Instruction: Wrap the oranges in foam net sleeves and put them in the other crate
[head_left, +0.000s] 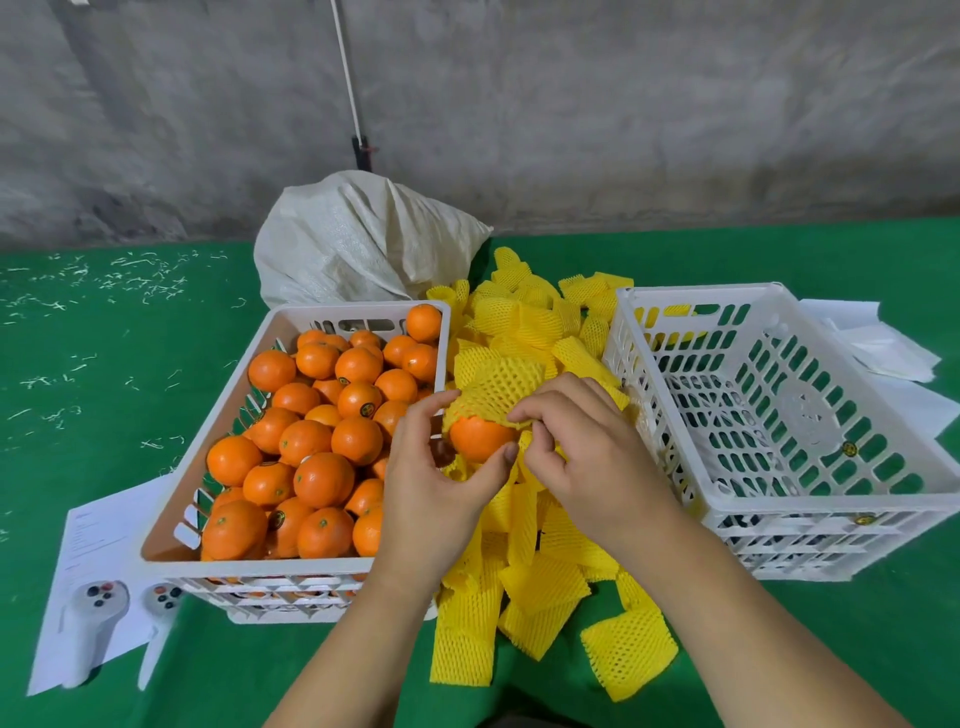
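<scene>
An orange is held up between my hands over the heap of yellow foam net sleeves. One yellow sleeve covers its top half; the lower half is bare. My left hand grips the orange from the left and below, thumb on its front. My right hand pinches the sleeve's lower edge at the orange's right side. On the left, a white crate is full of bare oranges. The white crate on the right holds no oranges.
A white woven sack lies behind the crates. Two white hand controllers rest on a paper sheet at front left. More white paper lies right of the right crate. Green cloth covers the table, a grey wall behind.
</scene>
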